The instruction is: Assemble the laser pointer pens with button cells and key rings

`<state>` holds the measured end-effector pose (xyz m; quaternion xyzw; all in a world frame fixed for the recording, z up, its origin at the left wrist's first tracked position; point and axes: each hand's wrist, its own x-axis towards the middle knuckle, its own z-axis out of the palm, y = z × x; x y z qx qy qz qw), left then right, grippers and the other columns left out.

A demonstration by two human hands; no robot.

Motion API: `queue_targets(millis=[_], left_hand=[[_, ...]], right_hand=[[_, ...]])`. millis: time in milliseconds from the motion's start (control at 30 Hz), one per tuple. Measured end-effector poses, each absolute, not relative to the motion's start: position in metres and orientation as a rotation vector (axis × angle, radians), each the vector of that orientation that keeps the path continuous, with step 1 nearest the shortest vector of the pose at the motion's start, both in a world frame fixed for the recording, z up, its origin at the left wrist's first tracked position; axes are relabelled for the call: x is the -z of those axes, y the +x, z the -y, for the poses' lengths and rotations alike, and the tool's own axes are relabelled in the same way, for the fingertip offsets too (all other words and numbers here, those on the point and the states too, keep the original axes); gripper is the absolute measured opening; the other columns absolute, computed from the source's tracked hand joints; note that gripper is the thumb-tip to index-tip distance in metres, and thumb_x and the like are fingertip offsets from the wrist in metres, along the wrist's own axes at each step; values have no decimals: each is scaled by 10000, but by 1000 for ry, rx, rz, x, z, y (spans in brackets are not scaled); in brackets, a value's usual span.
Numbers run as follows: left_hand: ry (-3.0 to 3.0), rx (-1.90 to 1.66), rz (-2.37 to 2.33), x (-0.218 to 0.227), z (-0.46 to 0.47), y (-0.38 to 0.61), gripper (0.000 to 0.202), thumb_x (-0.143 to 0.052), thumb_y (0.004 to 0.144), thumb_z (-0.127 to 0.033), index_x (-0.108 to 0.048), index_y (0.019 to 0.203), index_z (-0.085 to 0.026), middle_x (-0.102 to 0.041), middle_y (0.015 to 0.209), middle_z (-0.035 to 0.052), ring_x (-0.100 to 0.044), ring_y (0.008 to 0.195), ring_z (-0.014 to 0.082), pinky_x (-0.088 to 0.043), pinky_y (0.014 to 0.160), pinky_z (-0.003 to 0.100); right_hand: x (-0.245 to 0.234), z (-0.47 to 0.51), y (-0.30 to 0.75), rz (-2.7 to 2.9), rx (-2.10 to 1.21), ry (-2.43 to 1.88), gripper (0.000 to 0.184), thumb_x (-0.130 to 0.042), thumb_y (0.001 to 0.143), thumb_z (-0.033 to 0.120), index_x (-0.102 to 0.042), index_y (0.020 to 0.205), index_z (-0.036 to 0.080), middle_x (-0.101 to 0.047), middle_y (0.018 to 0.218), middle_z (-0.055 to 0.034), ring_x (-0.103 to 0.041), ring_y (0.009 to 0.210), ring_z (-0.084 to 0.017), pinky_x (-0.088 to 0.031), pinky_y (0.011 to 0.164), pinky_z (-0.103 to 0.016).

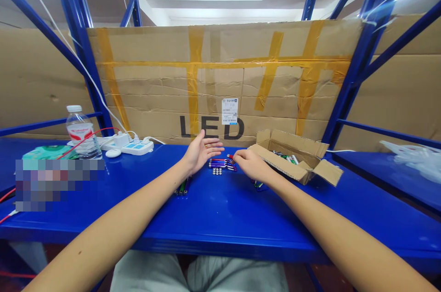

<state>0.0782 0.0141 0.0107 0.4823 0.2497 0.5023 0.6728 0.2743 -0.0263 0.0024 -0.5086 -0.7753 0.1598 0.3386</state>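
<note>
My left hand (201, 151) is open, its fingers stretched out toward the right and the thumb raised, with nothing in it. My right hand (251, 163) is closed, and a small red metallic tube (229, 156) sticks out at its fingertips. Between the hands lies a row of small shiny tubes (218, 163) in purple, blue and red. Several silver round pieces (217, 171) sit just in front of that row. Green and dark tubes (182, 188) rest below my left wrist, partly covered by the forearm. Small green pieces (258, 185) show under my right wrist.
An open cardboard box (285, 168) with several small tubes stands at right. On the left are a water bottle (82, 133), a white power strip (132, 145) with cables, and a green packet (50, 151). Behind the blue table (213, 223) rises a large taped carton (155, 94).
</note>
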Motion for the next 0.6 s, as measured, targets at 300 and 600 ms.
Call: queue_targets(millis=[300,600], left_hand=[[1077,-1138,-578,-12,-11,80,612,-306,969,-548,-629,1014,-30,-681,1027,223,-686,923,274,-529,837,359],[1244,-1121,-609,-7,-16,79,549,-360,960,-534,-668,941,-80,-685,940,170,-670,883,247,-517,798,358]], right_hand=[[-4,27,274,2024,-421,-1317,289,-384,828,283,-553,624,169,-515,577,4,-455,583,-149,-275,558,-280],[1,19,280,2045,-489,-1171,324,-366,894,357,-429,621,194,-439,594,29,-413,597,-132,-295,580,-266]])
